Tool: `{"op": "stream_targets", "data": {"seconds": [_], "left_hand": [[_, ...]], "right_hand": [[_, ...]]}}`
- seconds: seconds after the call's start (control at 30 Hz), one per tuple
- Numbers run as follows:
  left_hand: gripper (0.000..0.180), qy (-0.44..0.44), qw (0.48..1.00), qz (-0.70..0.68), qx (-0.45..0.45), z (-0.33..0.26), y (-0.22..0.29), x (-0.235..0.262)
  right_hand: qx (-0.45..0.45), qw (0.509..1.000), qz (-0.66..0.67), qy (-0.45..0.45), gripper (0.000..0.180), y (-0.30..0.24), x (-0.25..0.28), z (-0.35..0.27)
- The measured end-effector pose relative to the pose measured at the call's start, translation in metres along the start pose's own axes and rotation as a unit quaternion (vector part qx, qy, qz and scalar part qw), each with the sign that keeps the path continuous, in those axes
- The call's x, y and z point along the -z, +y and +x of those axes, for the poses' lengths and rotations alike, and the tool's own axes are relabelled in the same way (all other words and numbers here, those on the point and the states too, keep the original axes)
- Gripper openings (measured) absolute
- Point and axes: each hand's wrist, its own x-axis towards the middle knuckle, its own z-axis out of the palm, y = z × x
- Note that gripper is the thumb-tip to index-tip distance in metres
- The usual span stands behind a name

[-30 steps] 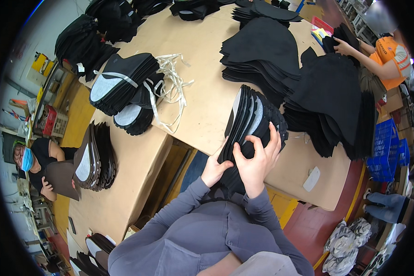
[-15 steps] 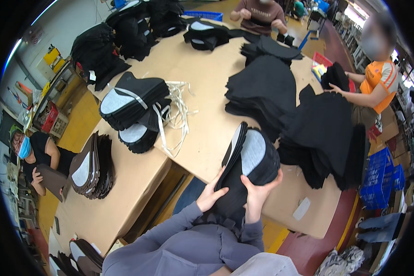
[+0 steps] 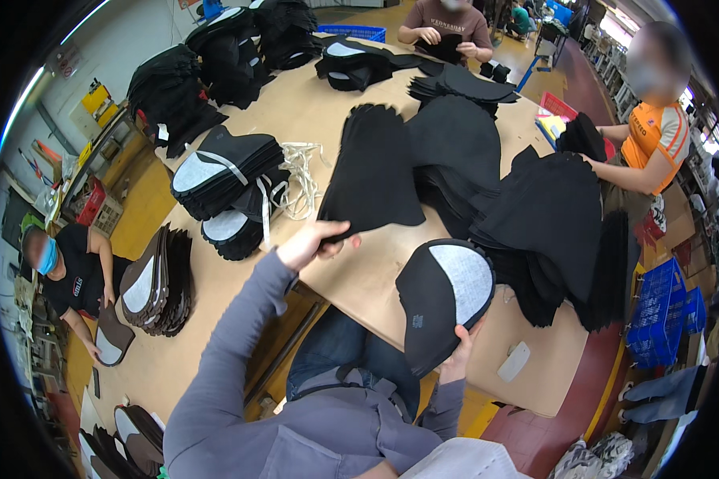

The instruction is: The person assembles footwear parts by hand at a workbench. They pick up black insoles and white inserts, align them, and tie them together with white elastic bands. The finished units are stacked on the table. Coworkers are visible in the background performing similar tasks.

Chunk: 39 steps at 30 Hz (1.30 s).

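My left hand [image 3: 318, 242] is stretched forward over the table, its thumb and fingers closed on the near corner of a stack of black fabric pieces [image 3: 375, 172]. That stack's far end rests against other black stacks. Close to my body, my right hand [image 3: 460, 349] grips the lower right side of a bundle of black fabric pieces [image 3: 423, 299]. A rounded light-grey patch [image 3: 462, 279] covers one end of the bundle's top piece. Most of my right fingers are hidden beneath the bundle.
Tied bundles with grey patches [image 3: 228, 172] lie at left beside a tangle of white strips [image 3: 299, 180]. Black stacks [image 3: 539, 227] cover the table's right. Brown pieces [image 3: 158, 283] stand on the left table. A white card [image 3: 514, 361] lies at the near right. Three co-workers handle pieces around the table.
Both hands were together on the black pieces by my body. My left hand has moved forward and left with one stack, apart from the patched bundle in my right hand.
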Motion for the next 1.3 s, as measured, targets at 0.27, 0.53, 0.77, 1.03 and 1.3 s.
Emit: {"op": "stream_targets", "data": {"seconds": [0.27, 0.53, 0.77, 1.03, 1.3], "left_hand": [[0.034, -0.160, 0.977, -0.139, 0.031, 0.135, 0.083, -0.010], [0.077, 0.033, 0.995, -0.019, 0.094, 0.191, 0.027, -0.025], [0.113, 0.214, 0.937, 0.214, -0.174, 0.027, 0.011, 0.038], [0.116, 0.798, 0.542, 0.206, -0.163, -0.329, 0.021, 0.132], [0.119, 0.836, 0.490, 0.078, -0.236, -0.285, -0.046, 0.096]], "right_hand": [[0.017, 0.999, -0.028, 0.016, 0.107, -0.006, -0.006, 0.000], [-0.005, 0.989, -0.148, -0.017, 0.096, 0.014, -0.038, -0.003], [0.065, 0.958, -0.241, -0.144, 0.093, 0.026, -0.148, -0.001], [0.082, 0.943, -0.306, -0.105, 0.088, 0.019, -0.159, -0.030], [0.101, 0.944, -0.308, -0.070, 0.084, 0.006, -0.153, -0.029]]}}
